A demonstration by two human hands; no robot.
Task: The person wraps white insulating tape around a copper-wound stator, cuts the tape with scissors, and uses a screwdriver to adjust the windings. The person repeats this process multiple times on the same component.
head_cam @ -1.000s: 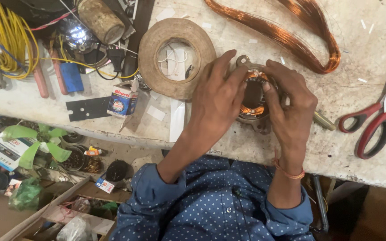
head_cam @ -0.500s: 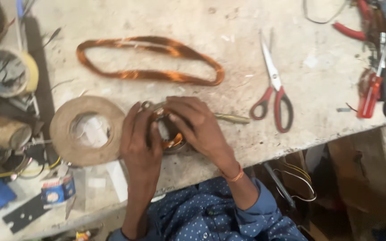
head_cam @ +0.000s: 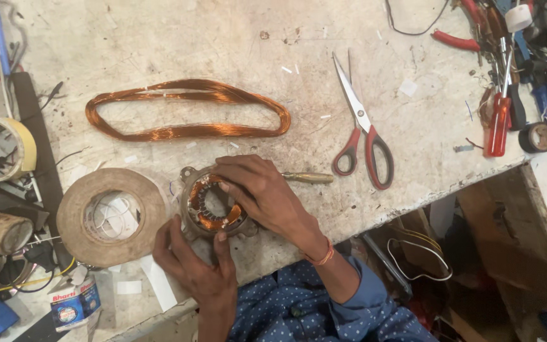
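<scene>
The person stands at the table (head_cam: 159, 38) with both hands on a small motor stator (head_cam: 213, 204), a round metal ring with copper windings inside. It lies flat on the table, directly under and between the fingers of both hands, so its open bore looks straight up and it has no real long axis, only small mounting ears at the rim. The right hand (head_cam: 264, 196) comes from the right side and covers the right part of the ring; its fingers (head_cam: 230, 185) are bent and reach over the rim into the bore, touching the copper, and they close on nothing else that I can see. A thin tool with a pale wooden handle (head_cam: 308, 178) sticks out just beyond this hand, but I cannot tell if the palm holds it or only lies over it. The left hand (head_cam: 194, 263) is on the near side of the ring, its fingers spread half open, the tips pressing against the outer rim to steady it. Both hands touch it, but the right is the one deeper in. The windings look orange and shiny, the frame dull grey-brown. Just left of the left fingers lies a wide roll of brown tape (head_cam: 112, 216), beyond the right fingers a long loop of copper wire (head_cam: 188, 109), and to the right the red-handled scissors (head_cam: 365, 136).
</scene>
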